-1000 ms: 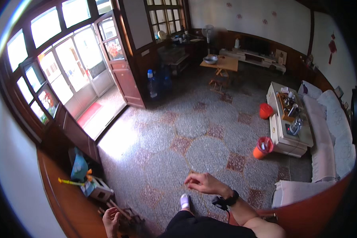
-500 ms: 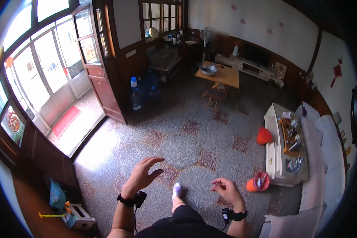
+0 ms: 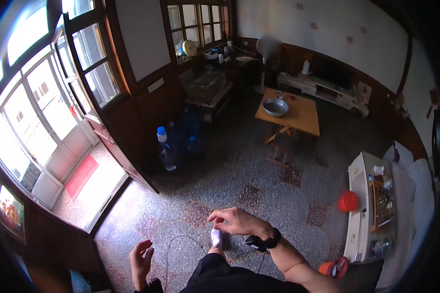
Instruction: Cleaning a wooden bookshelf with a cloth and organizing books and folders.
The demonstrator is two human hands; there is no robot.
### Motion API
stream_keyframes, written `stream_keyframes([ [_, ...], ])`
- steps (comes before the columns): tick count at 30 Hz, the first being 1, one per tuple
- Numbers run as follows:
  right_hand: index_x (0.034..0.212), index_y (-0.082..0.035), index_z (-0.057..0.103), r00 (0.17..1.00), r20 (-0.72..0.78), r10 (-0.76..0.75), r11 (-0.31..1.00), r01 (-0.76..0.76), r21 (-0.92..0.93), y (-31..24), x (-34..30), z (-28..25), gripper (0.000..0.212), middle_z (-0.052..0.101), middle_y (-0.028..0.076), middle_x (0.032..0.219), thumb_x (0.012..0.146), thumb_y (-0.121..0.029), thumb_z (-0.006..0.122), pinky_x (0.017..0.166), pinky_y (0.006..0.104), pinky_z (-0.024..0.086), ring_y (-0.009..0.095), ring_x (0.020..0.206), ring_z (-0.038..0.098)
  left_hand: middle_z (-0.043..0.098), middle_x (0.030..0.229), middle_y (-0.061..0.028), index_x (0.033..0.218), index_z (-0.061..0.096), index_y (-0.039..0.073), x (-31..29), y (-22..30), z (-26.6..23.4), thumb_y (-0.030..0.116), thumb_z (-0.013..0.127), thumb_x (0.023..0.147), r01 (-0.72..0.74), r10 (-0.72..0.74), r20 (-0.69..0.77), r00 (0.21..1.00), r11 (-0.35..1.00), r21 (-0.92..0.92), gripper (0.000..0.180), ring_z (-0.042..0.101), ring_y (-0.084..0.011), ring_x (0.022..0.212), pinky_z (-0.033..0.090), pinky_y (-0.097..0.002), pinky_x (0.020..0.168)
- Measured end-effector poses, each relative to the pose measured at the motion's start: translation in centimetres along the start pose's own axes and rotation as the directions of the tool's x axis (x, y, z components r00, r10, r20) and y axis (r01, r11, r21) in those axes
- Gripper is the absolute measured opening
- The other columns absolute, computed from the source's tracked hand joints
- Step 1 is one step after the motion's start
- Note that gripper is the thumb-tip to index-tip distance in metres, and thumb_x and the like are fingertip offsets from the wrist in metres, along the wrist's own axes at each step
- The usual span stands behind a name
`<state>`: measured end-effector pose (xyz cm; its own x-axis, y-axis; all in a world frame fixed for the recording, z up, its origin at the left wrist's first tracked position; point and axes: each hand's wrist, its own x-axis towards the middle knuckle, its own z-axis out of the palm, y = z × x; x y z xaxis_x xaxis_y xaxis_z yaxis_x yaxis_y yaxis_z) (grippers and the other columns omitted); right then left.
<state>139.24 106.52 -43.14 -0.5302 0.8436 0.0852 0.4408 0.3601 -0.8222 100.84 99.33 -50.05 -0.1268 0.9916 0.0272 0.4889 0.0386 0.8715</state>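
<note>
My left hand (image 3: 141, 263) is low in front of me at the left, fingers loosely curled, thumb apart from them, nothing visible in it. My right hand (image 3: 240, 222) reaches across the middle, above my light shoe (image 3: 216, 238). Its fingers are bent, with a gap to the thumb, and I see nothing between them. Both hands hang in the air over the speckled floor (image 3: 181, 229), touching nothing. A dark strap with a small device (image 3: 256, 242) sits on my right wrist. A thin dark cable (image 3: 183, 236) loops between my hands.
Ahead stands a wooden table (image 3: 303, 119) bearing a metal basin (image 3: 275, 107). Large water bottles (image 3: 167, 155) stand left of it, near the open door (image 3: 107, 134). At right are a white cabinet (image 3: 355, 224), a red bin (image 3: 347, 201) and an orange-red bin (image 3: 333, 268).
The table, bottles and cabinet appear closer and larger. My right hand has swung inward to the middle, while my left hand has dropped lower and farther left.
</note>
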Motion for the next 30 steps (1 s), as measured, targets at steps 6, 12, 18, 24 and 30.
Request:
stream_keyframes([
  [6, 0.122, -0.007, 0.063, 0.98, 0.134, 0.146, 0.989, -0.149, 0.012, 8.9, 10.0, -8.9, 0.031, 0.072, 0.012, 0.102, 0.093, -0.016, 0.067, 0.085, 0.0363, 0.055, 0.023, 0.098, 0.071, 0.073, 0.101, -0.0121, 0.111, 0.067, 0.002, 19.4, 2.2, 4.9, -0.002, 0.067, 0.087, -0.193, 0.196, -0.029, 0.98, 0.976, 0.101, 0.024, 0.07, -0.0198, 0.097, 0.054, -0.0315, 0.081],
  [12, 0.119, -0.004, 0.063, 0.935, -0.272, 0.227, 0.973, -0.227, 0.033, 15.5, 13.6, -22.4, 0.026, 0.073, 0.012, 0.1, 0.094, -0.011, 0.065, 0.078, 0.032, 0.057, 0.021, 0.093, 0.072, 0.065, 0.124, -0.0114, 0.116, 0.067, 0.008, 41.8, 25.3, 17.2, 0.005, 0.071, 0.082, -0.822, 0.789, 0.231, 0.569, 0.541, 0.178, 0.035, 0.054, -0.0322, 0.128, 0.041, -0.0465, 0.11],
  [18, 0.119, 0.0, 0.061, 0.867, -0.321, 0.38, 0.883, -0.236, 0.407, 26.3, 16.3, -32.7, 0.025, 0.071, 0.01, 0.101, 0.097, -0.013, 0.062, 0.088, 0.0297, 0.054, 0.017, 0.098, 0.068, 0.063, 0.121, -0.0093, 0.118, 0.062, 0.013, 57.6, 46.0, 28.8, 0.019, 0.071, 0.079, -0.947, 0.957, 0.087, -0.276, -0.286, 0.148, 0.04, 0.052, -0.028, 0.131, 0.041, -0.0511, 0.11],
  [24, 0.115, 0.004, 0.06, 0.771, -0.409, 0.489, 0.813, -0.233, 0.533, 36.5, 25.7, -43.9, 0.022, 0.071, 0.012, 0.098, 0.097, -0.009, 0.06, 0.087, 0.0292, 0.054, 0.017, 0.093, 0.068, 0.06, 0.12, -0.007, 0.125, 0.055, 0.015, 68.6, 59.3, 40.2, 0.019, 0.065, 0.082, -0.779, 0.67, -0.399, -0.626, -0.548, 0.304, 0.044, 0.051, -0.0243, 0.129, 0.04, -0.0471, 0.109],
  [30, 0.11, -0.001, 0.063, 0.817, -0.4, 0.416, 0.813, -0.137, 0.566, 43.7, 41.5, -53.3, 0.019, 0.07, 0.008, 0.092, 0.099, -0.015, 0.059, 0.082, 0.0279, 0.054, 0.015, 0.086, 0.067, 0.06, 0.122, -0.0068, 0.126, 0.055, 0.015, 80.3, 62.4, 45.4, 0.019, 0.065, 0.082, -0.682, 0.515, -0.467, -0.718, -0.656, 0.325, 0.046, 0.051, -0.024, 0.129, 0.039, -0.0466, 0.109],
])
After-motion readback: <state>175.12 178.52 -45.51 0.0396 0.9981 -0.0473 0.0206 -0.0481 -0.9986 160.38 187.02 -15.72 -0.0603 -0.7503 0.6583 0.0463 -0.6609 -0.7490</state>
